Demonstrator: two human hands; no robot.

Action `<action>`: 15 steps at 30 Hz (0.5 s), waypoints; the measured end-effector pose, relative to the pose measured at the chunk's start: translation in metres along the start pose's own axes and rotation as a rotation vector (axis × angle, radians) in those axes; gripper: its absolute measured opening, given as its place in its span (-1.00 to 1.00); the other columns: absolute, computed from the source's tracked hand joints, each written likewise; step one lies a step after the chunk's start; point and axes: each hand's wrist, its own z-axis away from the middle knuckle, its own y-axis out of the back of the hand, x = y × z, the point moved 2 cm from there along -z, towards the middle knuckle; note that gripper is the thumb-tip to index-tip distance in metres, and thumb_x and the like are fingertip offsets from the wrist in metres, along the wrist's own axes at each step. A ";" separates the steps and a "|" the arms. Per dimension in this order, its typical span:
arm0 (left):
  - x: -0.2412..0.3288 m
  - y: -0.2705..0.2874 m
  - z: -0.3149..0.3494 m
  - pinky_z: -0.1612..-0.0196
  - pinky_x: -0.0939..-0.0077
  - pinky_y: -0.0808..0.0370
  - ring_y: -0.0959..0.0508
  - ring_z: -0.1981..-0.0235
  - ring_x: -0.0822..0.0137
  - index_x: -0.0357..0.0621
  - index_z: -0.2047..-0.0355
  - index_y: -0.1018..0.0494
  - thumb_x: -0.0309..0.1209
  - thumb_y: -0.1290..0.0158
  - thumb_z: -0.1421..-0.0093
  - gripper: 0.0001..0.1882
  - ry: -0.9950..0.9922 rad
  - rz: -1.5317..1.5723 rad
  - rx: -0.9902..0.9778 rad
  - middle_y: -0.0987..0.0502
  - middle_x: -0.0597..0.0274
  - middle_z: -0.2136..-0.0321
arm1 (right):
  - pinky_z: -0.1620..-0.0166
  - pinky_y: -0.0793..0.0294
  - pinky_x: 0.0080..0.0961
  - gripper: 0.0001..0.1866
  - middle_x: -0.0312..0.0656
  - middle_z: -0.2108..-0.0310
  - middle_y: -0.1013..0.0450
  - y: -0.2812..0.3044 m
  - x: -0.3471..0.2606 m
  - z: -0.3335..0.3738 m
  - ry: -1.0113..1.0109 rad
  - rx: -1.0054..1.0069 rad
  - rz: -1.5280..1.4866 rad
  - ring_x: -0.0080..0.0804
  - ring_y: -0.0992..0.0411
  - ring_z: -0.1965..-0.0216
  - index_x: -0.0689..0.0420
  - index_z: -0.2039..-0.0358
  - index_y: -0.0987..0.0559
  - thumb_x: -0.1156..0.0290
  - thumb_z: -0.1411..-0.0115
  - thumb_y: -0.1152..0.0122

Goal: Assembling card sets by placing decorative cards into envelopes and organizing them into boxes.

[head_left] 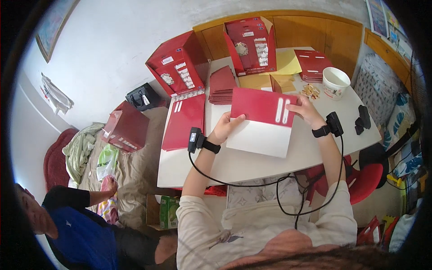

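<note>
Both my hands hold a red-and-white card document wallet (258,105) over the white table. Its upper part is red with two long white slots at the right, and its lower part is plain white. My left hand (225,127) grips the left edge, thumb on the front. At the upper right corner, by the slots, my right hand (307,111) pinches the card. Fingers behind the card are hidden. Left of the wallet lies a pile of flat red wallets (184,121). Behind it is a stack of smaller folded red pieces (222,85).
Two red display boxes (175,65) (249,47) stand at the back. Yellow card sheets (286,63), more red wallets (312,63), small gold pieces (310,91) and a white paper tub (335,83) are at the right on the table (198,168). A person (81,229) sits at lower left.
</note>
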 end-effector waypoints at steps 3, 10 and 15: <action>-0.001 0.002 -0.002 0.40 0.69 -0.40 -0.45 0.45 0.57 -0.26 0.21 -0.37 -0.35 0.01 -0.15 -0.74 -0.059 0.012 0.043 -0.48 0.31 0.39 | 0.19 -0.34 -0.66 -0.66 -0.28 0.25 -0.41 -0.007 0.004 0.002 0.010 -0.050 -0.096 -0.62 -0.36 0.27 0.22 0.17 -0.42 0.38 -0.04 -0.18; -0.006 -0.002 0.000 0.30 0.68 -0.41 -0.45 0.32 0.56 -0.25 0.14 -0.34 -0.41 0.03 -0.15 -0.72 -0.089 0.181 -0.099 -0.45 0.29 0.24 | 0.11 -0.29 -0.60 -0.68 -0.30 0.24 -0.41 -0.006 0.007 0.004 0.012 -0.199 0.111 -0.62 -0.33 0.20 0.21 0.16 -0.41 0.42 -0.05 -0.15; -0.013 0.010 -0.001 0.07 0.51 -0.35 -0.41 0.11 0.41 -0.26 0.07 -0.29 -0.27 0.10 -0.18 -0.62 -0.046 0.249 -0.169 -0.41 0.19 0.12 | 0.11 -0.29 -0.61 -0.72 -0.34 0.24 -0.41 -0.010 0.004 0.009 0.087 -0.140 -0.017 -0.63 -0.32 0.21 0.18 0.18 -0.42 0.44 -0.07 -0.12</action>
